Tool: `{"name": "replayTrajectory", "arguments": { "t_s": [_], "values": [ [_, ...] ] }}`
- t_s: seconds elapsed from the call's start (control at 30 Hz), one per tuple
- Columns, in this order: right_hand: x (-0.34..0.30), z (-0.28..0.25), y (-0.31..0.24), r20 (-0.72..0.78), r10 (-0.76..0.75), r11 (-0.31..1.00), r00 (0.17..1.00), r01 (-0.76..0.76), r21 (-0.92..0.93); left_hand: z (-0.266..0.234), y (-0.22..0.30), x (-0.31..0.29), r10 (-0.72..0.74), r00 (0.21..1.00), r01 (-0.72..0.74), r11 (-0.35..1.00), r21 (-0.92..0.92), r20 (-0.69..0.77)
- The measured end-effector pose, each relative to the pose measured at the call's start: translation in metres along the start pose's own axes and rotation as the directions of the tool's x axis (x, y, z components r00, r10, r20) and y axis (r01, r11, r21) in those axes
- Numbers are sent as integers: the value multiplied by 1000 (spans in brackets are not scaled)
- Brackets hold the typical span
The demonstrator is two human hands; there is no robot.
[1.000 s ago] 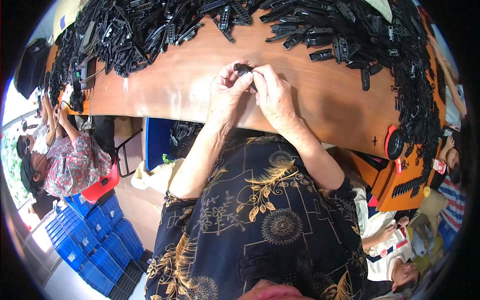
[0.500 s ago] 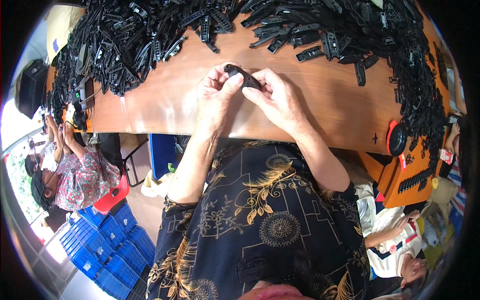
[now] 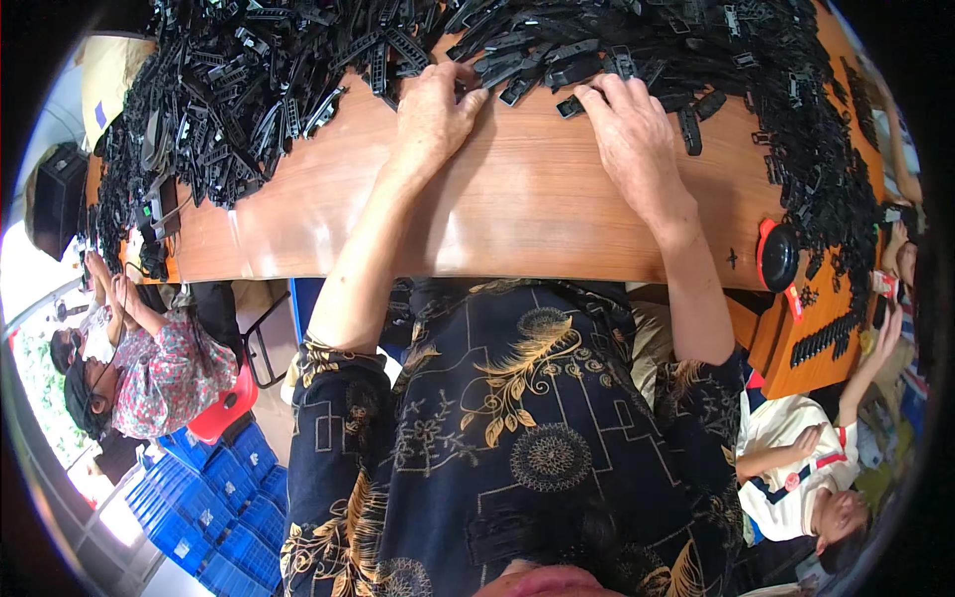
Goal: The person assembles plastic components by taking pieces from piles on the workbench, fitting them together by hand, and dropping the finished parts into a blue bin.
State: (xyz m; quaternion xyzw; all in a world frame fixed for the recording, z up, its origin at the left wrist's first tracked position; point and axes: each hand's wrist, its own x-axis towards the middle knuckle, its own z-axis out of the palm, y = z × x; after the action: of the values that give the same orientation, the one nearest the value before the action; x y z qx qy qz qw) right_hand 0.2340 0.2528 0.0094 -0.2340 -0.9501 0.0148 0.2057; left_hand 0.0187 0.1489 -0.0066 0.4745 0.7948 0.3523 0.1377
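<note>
At the near edge of the heap of black plastic parts (image 3: 557, 45), both my hands are stretched forward, apart from each other. My left hand (image 3: 435, 114) has its fingers curled and its thumb bent toward them. Something dark shows between them, but I cannot make out whether it is a held part or the heap behind. My right hand (image 3: 637, 144) lies palm down, with thumb and fingertips closing on a black, long plastic part (image 3: 570, 106) at the heap's edge. My fingers hide most of that part.
More black ladder-like parts (image 3: 249, 99) are heaped at the left of the wooden table (image 3: 527, 199). A round black and red object (image 3: 781, 257) sits near the right front edge. Blue crates (image 3: 214, 507) stand at lower left. Other people sit at left (image 3: 169, 368) and right (image 3: 796, 468).
My hands were together over the table, holding a black curved part. They have parted and moved forward to the heap; the curved part can no longer be made out.
</note>
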Motion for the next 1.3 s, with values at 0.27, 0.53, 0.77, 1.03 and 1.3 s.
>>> {"name": "replayTrajectory", "arguments": {
  "t_s": [0.27, 0.53, 0.77, 1.03, 1.3],
  "values": [
    [11, 8, 18, 67, -178, 976, 982, 184, -113, -3, -5, -32, 258, 965, -259, 900, 350, 51],
    [14, 20, 17, -9, -280, 952, 960, 276, -133, -5, -8, -22, 123, 992, -123, 978, 167, 11],
    [0, 15, -6, -9, -117, 991, 993, 116, -63, -2, 7, -5, 80, 974, -150, 931, 334, 213],
    [-7, 26, -80, 519, 353, -230, 779, -465, 855, -1, 7, -41, -134, 976, 204, 842, -499, 173],
    [4, 24, -96, 562, 351, -222, 749, -516, 827, -7, 5, -64, -88, 995, 95, 766, -636, 43]
  ]
}}
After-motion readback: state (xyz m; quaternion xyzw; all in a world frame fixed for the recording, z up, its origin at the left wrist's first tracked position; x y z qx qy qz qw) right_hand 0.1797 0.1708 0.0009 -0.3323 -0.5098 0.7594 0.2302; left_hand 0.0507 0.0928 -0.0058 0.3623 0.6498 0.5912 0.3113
